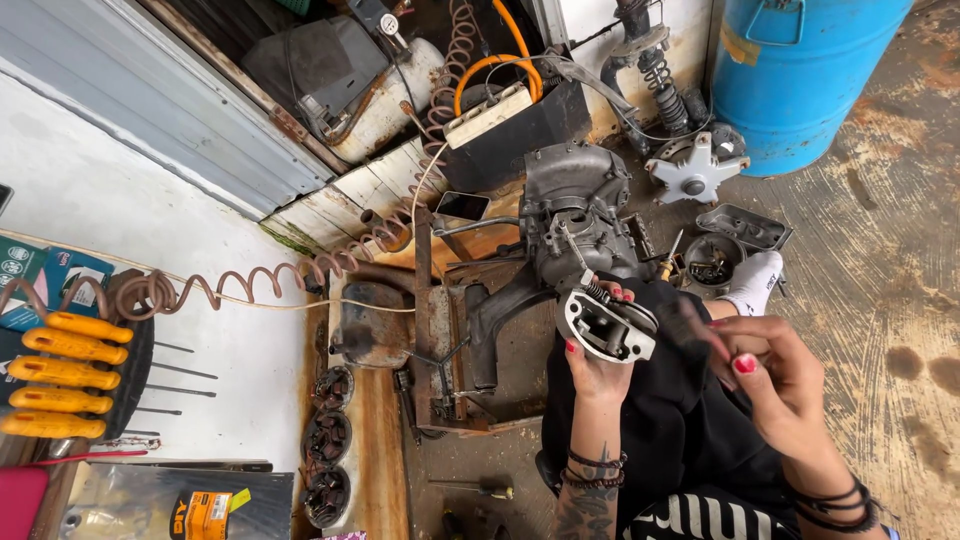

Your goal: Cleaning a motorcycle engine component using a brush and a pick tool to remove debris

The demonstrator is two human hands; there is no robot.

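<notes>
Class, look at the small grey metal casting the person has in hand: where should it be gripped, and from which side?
Grip the grey casting by its rounded outer rim, from underneath, as the left hand does. Its open, ported face tilts up toward the camera and a spring sticks out on top, so the underside offers the plainest hold. The right hand is beside it.

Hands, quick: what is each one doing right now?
Left hand: closed around a grey metal engine part, holding it up.
Right hand: fingers curled, motion-blurred beside the part; whether it grips anything cannot be told.
</notes>
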